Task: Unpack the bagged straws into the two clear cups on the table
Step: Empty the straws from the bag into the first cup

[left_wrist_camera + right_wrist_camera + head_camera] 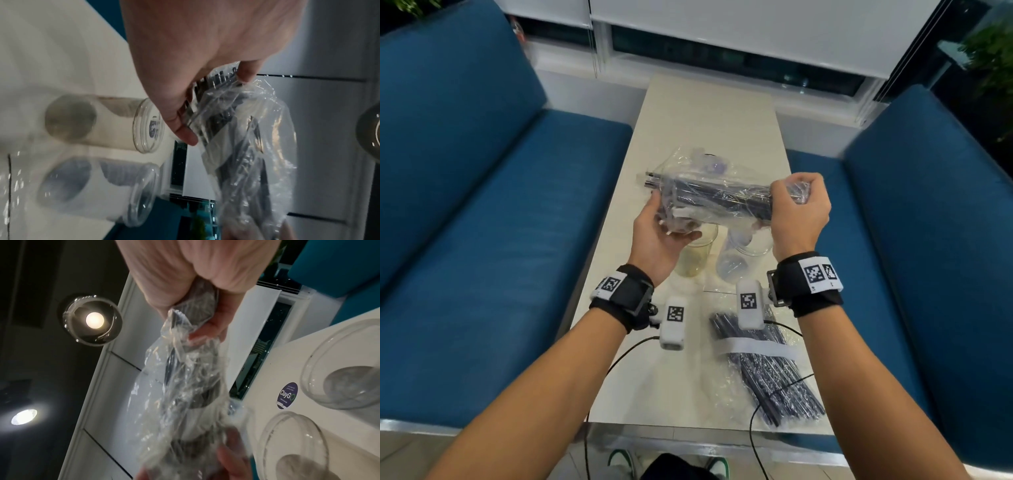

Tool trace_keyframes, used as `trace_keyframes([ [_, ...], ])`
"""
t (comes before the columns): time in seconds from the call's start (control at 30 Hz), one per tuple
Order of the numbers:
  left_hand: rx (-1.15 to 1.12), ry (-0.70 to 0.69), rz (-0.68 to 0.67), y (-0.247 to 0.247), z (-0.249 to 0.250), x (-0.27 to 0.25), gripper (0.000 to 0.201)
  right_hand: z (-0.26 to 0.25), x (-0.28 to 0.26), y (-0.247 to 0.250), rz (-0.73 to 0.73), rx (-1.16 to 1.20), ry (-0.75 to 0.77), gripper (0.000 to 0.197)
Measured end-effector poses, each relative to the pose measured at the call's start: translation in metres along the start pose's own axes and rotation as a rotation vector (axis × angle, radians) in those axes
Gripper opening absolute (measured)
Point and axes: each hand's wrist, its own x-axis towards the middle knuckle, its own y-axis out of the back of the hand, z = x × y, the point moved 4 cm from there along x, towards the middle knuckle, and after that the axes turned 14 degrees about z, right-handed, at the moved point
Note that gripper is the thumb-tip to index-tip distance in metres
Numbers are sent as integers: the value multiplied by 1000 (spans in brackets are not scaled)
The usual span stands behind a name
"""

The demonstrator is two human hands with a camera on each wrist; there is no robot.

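The left hand [659, 233] cups the open end of the bag of straws [722, 198], fingers curled round it. The right hand [799, 209] is fisted on the closed end at 3 o'clock. The bag is held level above the two clear cups [697, 253], which stand on the table [709, 113]. A second bag of straws [767, 366] lies at 5 o'clock.

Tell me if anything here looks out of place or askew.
Nothing looks damaged or spilled. One oddity: a few dark straws poke out of the left end of the bag held between the left hand and right hand, above the two upright, empty cups.
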Motion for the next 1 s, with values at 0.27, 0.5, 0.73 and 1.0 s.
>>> trace_keyframes([
  [0.27, -241, 243, -84, -9, -15, -14, 54, 1, -13, 12, -60, 6, 105, 13],
  [0.5, -175, 203, -86, -23, -8, -21, 36, -9, -23, 18, -406, 21, 194, 33],
  [0.73, 24, 217, 59, 6, -20, -13, 42, -23, 5, 24, -345, -127, 309, 27],
  [1.0, 1191, -426, 226, 36, -26, 17, 99, -16, 37, 21, -329, -349, 298, 20],
])
